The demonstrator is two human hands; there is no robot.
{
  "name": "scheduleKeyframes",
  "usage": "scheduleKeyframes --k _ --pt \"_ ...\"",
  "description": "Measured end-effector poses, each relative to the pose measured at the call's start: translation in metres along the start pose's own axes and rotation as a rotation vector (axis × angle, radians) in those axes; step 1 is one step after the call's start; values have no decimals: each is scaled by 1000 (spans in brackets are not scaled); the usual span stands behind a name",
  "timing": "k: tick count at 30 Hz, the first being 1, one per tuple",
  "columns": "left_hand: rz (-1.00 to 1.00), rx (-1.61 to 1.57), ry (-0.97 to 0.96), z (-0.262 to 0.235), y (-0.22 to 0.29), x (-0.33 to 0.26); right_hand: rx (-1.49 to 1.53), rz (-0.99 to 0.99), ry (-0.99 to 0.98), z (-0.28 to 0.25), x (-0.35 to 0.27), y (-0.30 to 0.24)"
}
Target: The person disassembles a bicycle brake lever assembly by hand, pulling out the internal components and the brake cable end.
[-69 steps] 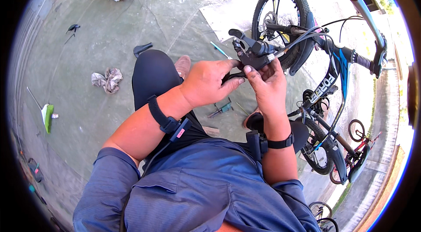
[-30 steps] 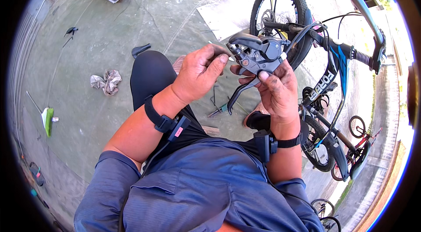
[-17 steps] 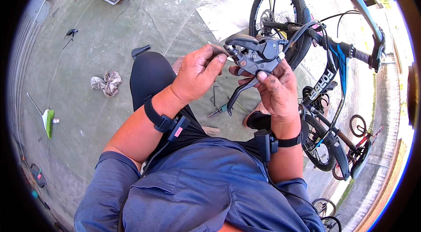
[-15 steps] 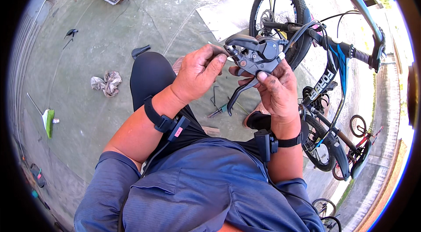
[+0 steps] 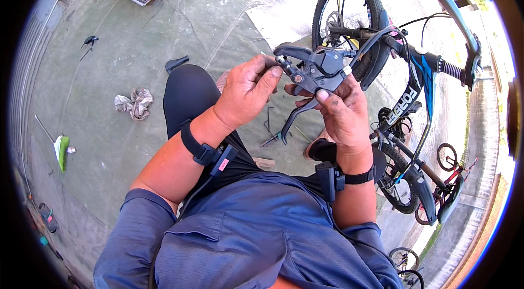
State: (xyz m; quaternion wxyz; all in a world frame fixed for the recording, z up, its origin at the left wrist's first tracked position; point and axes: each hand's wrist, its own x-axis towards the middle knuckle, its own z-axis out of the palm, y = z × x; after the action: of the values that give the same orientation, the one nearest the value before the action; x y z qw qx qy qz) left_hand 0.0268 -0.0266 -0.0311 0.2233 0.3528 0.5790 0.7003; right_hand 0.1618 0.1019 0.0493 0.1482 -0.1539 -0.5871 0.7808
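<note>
A black metal-and-plastic bicycle brake lever assembly [image 5: 314, 73] with a grey boxy housing is held up in the air, its clamp end toward the left and its long curved lever blade hanging down and left below it.

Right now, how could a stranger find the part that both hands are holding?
Start at the blue and black bicycle lying on the person's right. Just beside its front wheel, the left hand and right hand hold up a black brake lever assembly. Unlike the tools on the ground, it has a long curved lever hanging downward.
</note>
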Motion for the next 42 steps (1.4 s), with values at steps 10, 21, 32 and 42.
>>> scheduleKeyframes --k 10,21,32,42 --pt "-54 -162 157 -3 -13 6 -100 -63 38 -1 2 12" --pt "47 0 -140 -7 -3 10 -298 33 226 -10 1 28" --pt "16 158 -408 1 -5 6 -533 44 294 -7 -9 28" --pt "-65 28 -438 1 -2 6 -519 1 255 -11 -11 26"
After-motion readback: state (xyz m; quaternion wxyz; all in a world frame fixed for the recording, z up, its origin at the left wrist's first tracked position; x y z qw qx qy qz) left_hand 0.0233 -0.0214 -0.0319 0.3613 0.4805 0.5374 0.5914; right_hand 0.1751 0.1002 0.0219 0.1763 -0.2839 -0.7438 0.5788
